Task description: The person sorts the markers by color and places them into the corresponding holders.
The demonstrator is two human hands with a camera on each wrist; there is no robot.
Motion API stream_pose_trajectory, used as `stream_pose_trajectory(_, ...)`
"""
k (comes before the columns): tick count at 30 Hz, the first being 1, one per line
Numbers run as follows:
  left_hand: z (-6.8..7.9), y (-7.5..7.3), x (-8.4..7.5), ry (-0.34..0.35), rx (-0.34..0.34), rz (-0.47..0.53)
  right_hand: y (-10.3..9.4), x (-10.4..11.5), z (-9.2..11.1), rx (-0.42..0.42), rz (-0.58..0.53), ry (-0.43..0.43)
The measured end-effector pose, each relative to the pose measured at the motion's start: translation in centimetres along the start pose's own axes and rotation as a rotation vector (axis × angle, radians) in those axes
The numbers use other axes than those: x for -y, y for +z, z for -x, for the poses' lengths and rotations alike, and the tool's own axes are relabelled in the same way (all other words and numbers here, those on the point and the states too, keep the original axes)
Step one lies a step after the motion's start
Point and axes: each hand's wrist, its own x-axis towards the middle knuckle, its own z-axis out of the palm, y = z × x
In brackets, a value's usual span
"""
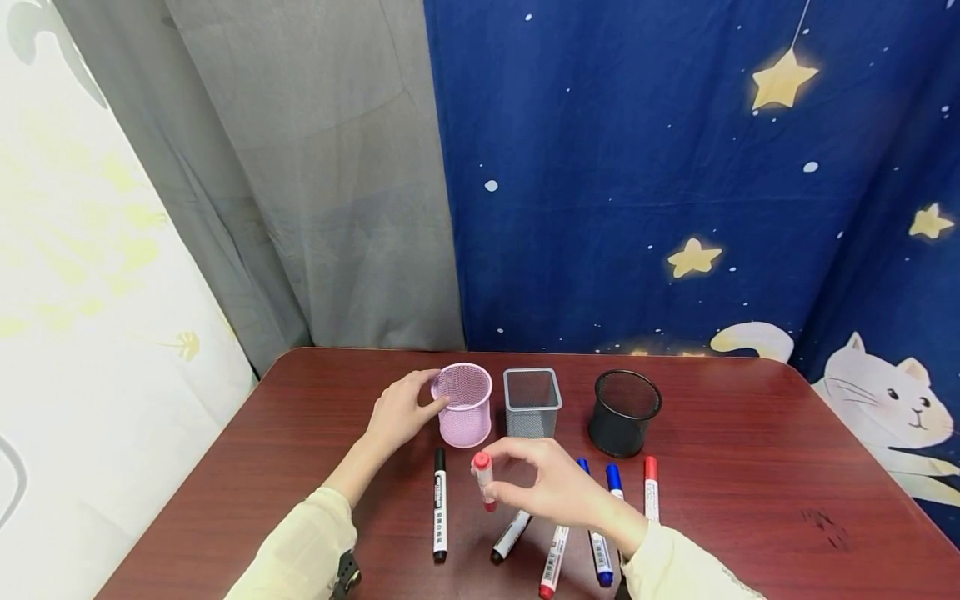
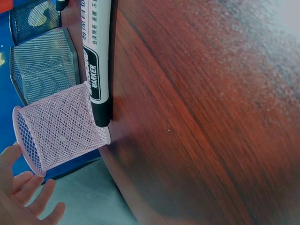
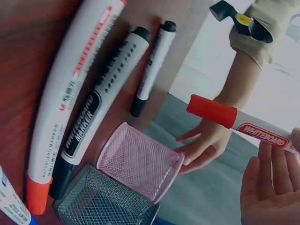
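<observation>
A pink mesh pen holder (image 1: 465, 427) stands upright on the table, and my left hand (image 1: 400, 410) touches its rim from the left side, fingers spread and relaxed. In the right wrist view, the thumb lies right at that rim. My right hand (image 1: 553, 485) pinches a red whiteboard marker (image 3: 260, 133) between thumb and fingers, in front of the pen holders. The marker is held above the table, roughly upright in the head view, its red cap (image 1: 482, 460) up. A black marker (image 1: 440, 512) lies on the table just below the pink holder.
A grey square mesh holder (image 1: 532, 423) and a black round one (image 1: 619, 432) stand right of the pink one. Beneath and beside my right hand lie a black marker (image 1: 512, 537), a red marker (image 1: 555, 560), blue markers (image 1: 600, 557) and another red marker (image 1: 651, 490). Curtains hang behind the table.
</observation>
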Motion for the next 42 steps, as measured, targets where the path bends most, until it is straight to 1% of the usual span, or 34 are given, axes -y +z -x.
stream_pose_trajectory(2,0.0,0.0,0.0,0.003,-0.002,-0.003,-0.2,0.0,-0.1,-0.024,-0.045,0.022)
stream_pose_trajectory(5,0.0,0.0,-0.1,0.005,-0.002,-0.009,-0.6,-0.1,-0.2,-0.055,-0.119,0.036)
stream_pose_trajectory(8,0.0,0.0,0.0,0.008,-0.004,-0.011,-0.9,0.0,-0.5,-0.088,-0.169,0.047)
stream_pose_trajectory(9,0.0,0.0,0.0,0.006,-0.003,-0.011,-1.0,0.0,-0.6,-0.1,-0.172,0.046)
stream_pose_trajectory(15,0.1,0.0,0.0,0.0,0.001,-0.008,-1.8,0.0,-1.4,-0.179,-0.135,0.116)
stream_pose_trajectory(21,0.0,-0.1,0.0,0.002,0.004,-0.008,-2.4,0.3,-2.2,-0.215,-0.114,0.157)
stream_pose_trajectory(27,0.0,0.0,-0.1,-0.003,0.01,-0.011,-2.8,0.5,-2.9,-0.242,-0.12,0.227)
stream_pose_trajectory(32,-0.1,0.0,0.1,-0.005,0.014,-0.017,-3.0,0.3,-3.6,-0.271,-0.094,0.228)
stream_pose_trajectory(42,-0.1,0.0,0.1,-0.009,0.014,-0.014,-3.5,0.1,-5.0,-0.305,-0.139,0.251)
